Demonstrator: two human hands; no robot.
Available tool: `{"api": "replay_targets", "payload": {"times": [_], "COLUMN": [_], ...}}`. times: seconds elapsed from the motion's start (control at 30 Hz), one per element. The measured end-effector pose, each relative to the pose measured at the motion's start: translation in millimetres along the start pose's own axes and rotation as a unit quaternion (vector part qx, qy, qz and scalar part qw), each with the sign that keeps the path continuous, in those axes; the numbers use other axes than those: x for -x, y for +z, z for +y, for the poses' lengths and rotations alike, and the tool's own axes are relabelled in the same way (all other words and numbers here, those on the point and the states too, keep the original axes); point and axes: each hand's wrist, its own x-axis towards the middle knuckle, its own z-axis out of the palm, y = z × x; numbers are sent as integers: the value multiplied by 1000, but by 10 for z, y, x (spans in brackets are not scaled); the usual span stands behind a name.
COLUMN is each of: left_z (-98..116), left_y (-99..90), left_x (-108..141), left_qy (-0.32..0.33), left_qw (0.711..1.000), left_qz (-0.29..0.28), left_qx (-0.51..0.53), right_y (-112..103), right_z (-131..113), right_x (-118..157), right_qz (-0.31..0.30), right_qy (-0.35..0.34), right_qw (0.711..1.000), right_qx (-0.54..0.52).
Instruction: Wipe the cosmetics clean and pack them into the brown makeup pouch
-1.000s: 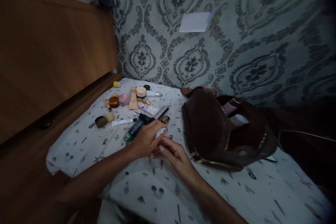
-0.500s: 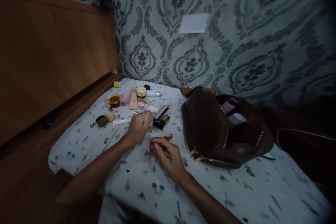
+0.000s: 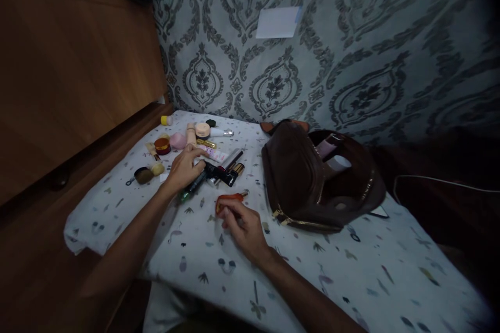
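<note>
My left hand (image 3: 184, 167) reaches over a group of cosmetics on the cloth. Its fingers are stretched forward and a little apart, near a pink-and-white tube (image 3: 214, 154). A dark tube with a green end (image 3: 195, 184) lies beside the hand, next to a flat black tube (image 3: 224, 173) and a silver tube (image 3: 233, 158). Closer to me, my right hand (image 3: 242, 226) has its fingers curled and pinched at the near end of an orange-red strap-like thing (image 3: 231, 197) with a small metal clasp. The right fingertips are partly hidden.
An open brown bag (image 3: 295, 177) stands on the right, with a white-capped container (image 3: 338, 164) inside. Further left lie a dark red jar (image 3: 162, 145), a pink sponge (image 3: 178, 140), a brush (image 3: 144, 175) and a cream jar (image 3: 202, 130). A wooden panel (image 3: 78, 62) borders the left.
My left hand has moved left and its fingers have opened; the dark tube with the green end now shows beside it. More of the orange-red strap shows at my right hand. The view has shifted slightly.
</note>
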Motion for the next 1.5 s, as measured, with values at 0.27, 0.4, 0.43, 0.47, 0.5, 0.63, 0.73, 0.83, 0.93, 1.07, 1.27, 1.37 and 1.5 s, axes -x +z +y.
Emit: {"api": "replay_targets", "payload": {"times": [0.27,0.4,0.43,0.47,0.5,0.63,0.73,0.83,0.93,1.07,1.27,1.37,1.5], "left_z": [11,38,48,58,68,94,93,98,167,373,634,696,732], "left_y": [-34,-25,-18,-10,-3,29,64,93,87,37,34,65,122], "left_x": [43,61,64,67,70,83,88,83,84,151,334,400,441], "left_qy": [43,31,28,27,25,19,25,41,87,155,216,231,165], "left_qw": [980,972,973,973,974,976,983,992,994,980,967,958,968], "left_qz": [-120,-159,-160,-159,-155,-129,-102,-76,-59,-77,-100,-115,-31], "left_qx": [-152,-169,-166,-164,-163,-174,-151,-90,10,95,89,125,186], "right_y": [-52,-76,-79,-81,-82,-77,-69,-67,-80,-124,-188,-200,-211], "right_z": [-52,-45,-38,-29,-21,14,29,16,-28,-92,-143,-169,-221], "right_x": [-59,-88,-93,-96,-99,-104,-102,-104,-120,-166,-224,-230,-225], "right_qz": [63,98,103,105,106,106,104,106,104,92,116,116,125], "right_qy": [3,-9,-9,-7,-4,13,24,39,68,106,61,58,93], "right_qw": [997,993,992,992,991,991,992,993,992,986,991,991,985], "right_qx": [48,68,71,74,77,80,63,37,-12,-90,-25,-27,-72]}}
